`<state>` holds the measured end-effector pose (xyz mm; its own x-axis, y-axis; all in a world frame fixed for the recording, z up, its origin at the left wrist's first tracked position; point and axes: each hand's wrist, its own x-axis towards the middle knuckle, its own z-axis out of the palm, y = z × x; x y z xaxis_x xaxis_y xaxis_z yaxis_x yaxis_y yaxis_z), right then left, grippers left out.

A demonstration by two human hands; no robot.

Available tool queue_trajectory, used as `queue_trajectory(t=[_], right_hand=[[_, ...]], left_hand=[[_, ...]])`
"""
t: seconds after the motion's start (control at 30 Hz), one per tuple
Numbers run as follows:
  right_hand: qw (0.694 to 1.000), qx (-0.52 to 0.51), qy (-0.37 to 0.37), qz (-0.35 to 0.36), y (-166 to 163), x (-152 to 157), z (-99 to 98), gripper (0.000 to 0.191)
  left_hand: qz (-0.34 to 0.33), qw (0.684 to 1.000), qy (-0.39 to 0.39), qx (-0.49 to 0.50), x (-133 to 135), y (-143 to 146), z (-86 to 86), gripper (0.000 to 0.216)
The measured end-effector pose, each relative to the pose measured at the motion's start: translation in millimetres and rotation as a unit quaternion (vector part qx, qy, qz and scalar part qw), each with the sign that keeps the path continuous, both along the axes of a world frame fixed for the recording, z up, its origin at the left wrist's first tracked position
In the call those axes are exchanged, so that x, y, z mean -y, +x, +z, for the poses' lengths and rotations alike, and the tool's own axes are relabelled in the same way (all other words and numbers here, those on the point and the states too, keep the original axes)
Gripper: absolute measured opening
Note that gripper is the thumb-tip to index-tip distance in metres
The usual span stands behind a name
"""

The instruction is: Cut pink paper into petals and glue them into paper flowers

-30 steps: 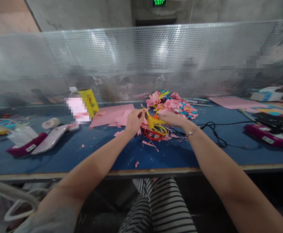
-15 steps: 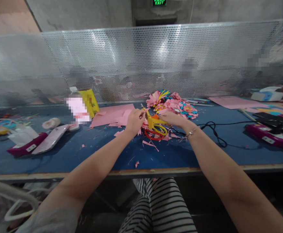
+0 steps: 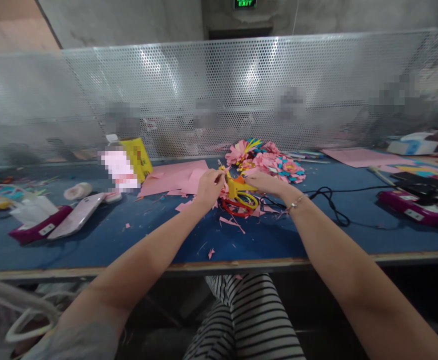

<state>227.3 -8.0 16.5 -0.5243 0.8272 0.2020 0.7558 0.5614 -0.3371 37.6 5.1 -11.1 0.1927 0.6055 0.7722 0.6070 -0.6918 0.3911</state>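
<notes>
My left hand (image 3: 210, 186) is closed in a pinch above pink paper scraps; a small yellowish tip shows by its fingertips, too small to name. Facing it, my right hand (image 3: 264, 181) has its fingers pressed together, and what they grip cannot be made out. Between and just below the two hands are yellow-handled scissors (image 3: 248, 201), partly covered. A red scissor handle (image 3: 237, 208) lies under them among pink scraps (image 3: 232, 224). Right behind my hands sits a heap of paper flowers (image 3: 267, 162) in pink, yellow and blue.
Pink sheets (image 3: 166, 178) lie behind my left hand, beside a yellow box (image 3: 138, 157) and a bottle (image 3: 119, 170). At left are a phone (image 3: 77, 217) and a purple power strip (image 3: 41, 226). Another purple strip (image 3: 416, 208) and a black cable (image 3: 331, 200) lie right. A perforated metal screen (image 3: 219, 90) stands behind.
The whole view has shifted very slightly. Both hands keep nearly the same pose and place, and the scissors and flowers stay where they were.
</notes>
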Motion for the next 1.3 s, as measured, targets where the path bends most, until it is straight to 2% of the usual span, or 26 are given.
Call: queue_trajectory(t=[0.17, 0.33, 0.73, 1.03, 1.3], right_hand=[[0.999, 0.006, -0.026, -0.026, 1.5, 0.6, 0.3, 0.020], [1.000, 0.021, 0.002, -0.011, 0.8, -0.7, 0.0, 0.020], [0.999, -0.024, -0.015, -0.023, 0.2, 1.1, -2.5, 0.025], [0.998, 0.055, 0.041, -0.014, 3.3, -3.8, -3.3, 0.024], [0.976, 0.173, 0.127, 0.044, 12.3, -19.2, -9.7, 0.013]], left_hand=[[-0.002, 1.000, -0.005, -0.004, 1.2, 0.8, 0.4, 0.018], [-0.008, 1.000, -0.005, -0.016, 1.4, -0.3, 1.1, 0.018], [-0.013, 0.999, -0.010, -0.028, 0.3, -1.5, -0.1, 0.016], [-0.024, 0.999, 0.006, -0.039, -6.2, -4.0, -3.4, 0.017], [-0.031, 0.998, 0.022, -0.046, -8.4, -5.2, -5.5, 0.015]])
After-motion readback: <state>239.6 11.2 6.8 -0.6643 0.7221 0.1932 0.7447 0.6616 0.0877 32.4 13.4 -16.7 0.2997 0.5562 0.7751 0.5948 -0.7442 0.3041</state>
